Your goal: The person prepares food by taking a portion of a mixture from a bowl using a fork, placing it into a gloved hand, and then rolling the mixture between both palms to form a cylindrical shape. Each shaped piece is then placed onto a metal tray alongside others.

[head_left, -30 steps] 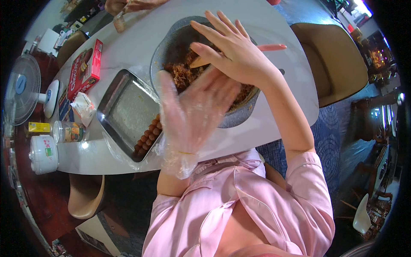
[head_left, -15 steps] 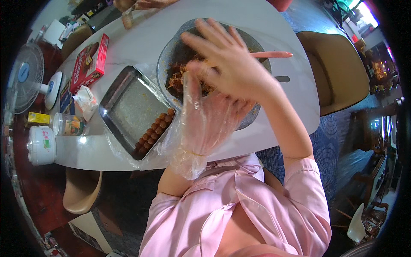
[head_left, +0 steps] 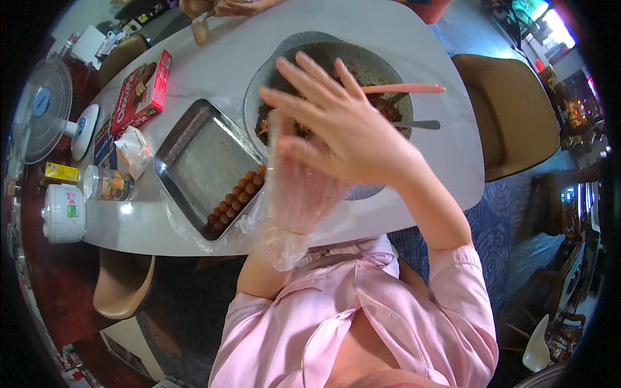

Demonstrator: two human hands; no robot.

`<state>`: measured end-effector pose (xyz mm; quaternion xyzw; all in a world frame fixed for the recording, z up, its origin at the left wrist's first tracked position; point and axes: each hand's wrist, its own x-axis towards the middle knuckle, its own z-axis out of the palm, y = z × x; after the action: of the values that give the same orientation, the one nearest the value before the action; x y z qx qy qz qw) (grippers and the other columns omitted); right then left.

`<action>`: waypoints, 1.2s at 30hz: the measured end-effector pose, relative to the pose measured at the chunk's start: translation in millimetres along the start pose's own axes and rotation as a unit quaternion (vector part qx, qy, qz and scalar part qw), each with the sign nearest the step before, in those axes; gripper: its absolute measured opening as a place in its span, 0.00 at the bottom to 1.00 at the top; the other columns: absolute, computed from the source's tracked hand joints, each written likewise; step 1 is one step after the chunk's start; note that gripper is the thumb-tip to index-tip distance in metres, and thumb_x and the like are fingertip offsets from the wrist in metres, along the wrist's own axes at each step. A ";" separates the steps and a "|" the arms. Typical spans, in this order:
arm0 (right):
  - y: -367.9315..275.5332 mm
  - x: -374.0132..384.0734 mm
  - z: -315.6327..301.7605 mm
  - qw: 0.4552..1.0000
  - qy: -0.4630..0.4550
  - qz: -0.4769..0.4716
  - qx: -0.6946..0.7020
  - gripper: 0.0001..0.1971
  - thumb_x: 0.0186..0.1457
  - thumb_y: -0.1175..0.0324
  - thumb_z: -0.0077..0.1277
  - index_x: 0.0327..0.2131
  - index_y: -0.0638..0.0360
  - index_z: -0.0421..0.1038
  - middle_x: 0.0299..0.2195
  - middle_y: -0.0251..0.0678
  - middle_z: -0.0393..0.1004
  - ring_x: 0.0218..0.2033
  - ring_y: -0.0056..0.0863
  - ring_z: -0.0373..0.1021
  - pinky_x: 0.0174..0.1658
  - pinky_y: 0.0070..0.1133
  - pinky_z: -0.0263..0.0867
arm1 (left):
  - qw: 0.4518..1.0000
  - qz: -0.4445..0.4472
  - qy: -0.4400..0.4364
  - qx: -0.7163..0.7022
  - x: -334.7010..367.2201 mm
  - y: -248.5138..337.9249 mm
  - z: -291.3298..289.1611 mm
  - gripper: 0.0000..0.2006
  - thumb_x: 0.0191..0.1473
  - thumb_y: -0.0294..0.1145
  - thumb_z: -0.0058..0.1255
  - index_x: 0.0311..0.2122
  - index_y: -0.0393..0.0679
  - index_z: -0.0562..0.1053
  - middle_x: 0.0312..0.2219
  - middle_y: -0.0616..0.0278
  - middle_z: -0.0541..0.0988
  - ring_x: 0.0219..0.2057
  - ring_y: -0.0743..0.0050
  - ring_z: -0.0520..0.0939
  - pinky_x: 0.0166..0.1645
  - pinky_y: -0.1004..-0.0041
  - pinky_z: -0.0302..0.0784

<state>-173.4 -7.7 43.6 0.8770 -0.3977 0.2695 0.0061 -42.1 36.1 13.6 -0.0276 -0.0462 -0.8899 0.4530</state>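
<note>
One bare right hand (head_left: 339, 126), mine, crosses above my gloved left hand (head_left: 304, 197) at the near side of a grey pot (head_left: 381, 64) on the white counter (head_left: 453, 161). The right fingers stand straight and apart, aimed away and leftward over the pot's opening. Beneath them the left fingers are blurred and partly hidden in clear plastic; I cannot tell how they are set, or whether anything sits between my palms. The pot lies just ahead of both hands, my right reaching farther over it, with brown mix (head_left: 388, 111) inside. A pink handle (head_left: 414, 88) and a metal handle (head_left: 424, 125) jut past its right side. To my left is a steel tray (head_left: 207, 145), nearer the gloved hand. Brown balls (head_left: 236, 196) line its lower-right edge, the row's long axis running from lower left to upper right. Farther left are a red box (head_left: 139, 90), a clear jar (head_left: 110, 184) and a fan (head_left: 45, 110). A tan chair (head_left: 508, 116) stands at right; another person's hands (head_left: 239, 7) show at the counter's far edge.
</note>
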 end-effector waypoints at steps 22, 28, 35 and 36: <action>52.7 8.5 -8.8 0.935 0.159 0.119 0.295 0.22 0.64 0.55 0.42 0.53 0.59 0.71 0.56 0.48 0.68 0.61 0.39 0.61 0.64 0.37 0.52 | 0.994 -0.009 0.069 0.086 -2.6 18.5 4.9 0.36 0.64 0.54 0.42 0.61 0.27 0.59 0.55 0.40 0.68 0.57 0.50 0.71 0.62 0.60 0.69; 84.3 -19.8 -11.0 0.898 0.222 0.183 0.334 0.28 0.68 0.46 0.31 0.49 0.55 0.77 0.51 0.38 0.76 0.56 0.28 0.67 0.64 0.31 0.58 | 0.924 0.077 0.131 0.351 -53.2 73.5 18.9 0.20 0.64 0.38 0.47 0.54 0.34 0.71 0.48 0.51 0.78 0.43 0.65 0.82 0.52 0.72 0.79; 80.4 -25.6 1.8 0.902 0.224 0.206 0.307 0.25 0.68 0.50 0.38 0.46 0.61 0.78 0.46 0.36 0.78 0.52 0.27 0.71 0.61 0.23 0.58 | 0.654 0.031 0.266 0.708 -81.3 155.5 -10.3 0.20 0.63 0.43 0.47 0.55 0.42 0.71 0.46 0.59 0.78 0.43 0.74 0.79 0.52 0.72 0.73; 78.6 -25.6 2.5 0.895 0.220 0.223 0.318 0.25 0.68 0.50 0.38 0.45 0.61 0.78 0.46 0.36 0.78 0.52 0.27 0.71 0.61 0.23 0.58 | 0.685 -0.020 0.248 0.685 -84.4 155.0 -21.9 0.24 0.65 0.47 0.44 0.60 0.42 0.67 0.51 0.57 0.76 0.48 0.70 0.78 0.56 0.70 0.71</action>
<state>-241.1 -44.2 13.2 0.6388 -0.4644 0.5621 -0.2454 132.7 10.9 -7.0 0.5127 -0.5298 -0.5934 0.3231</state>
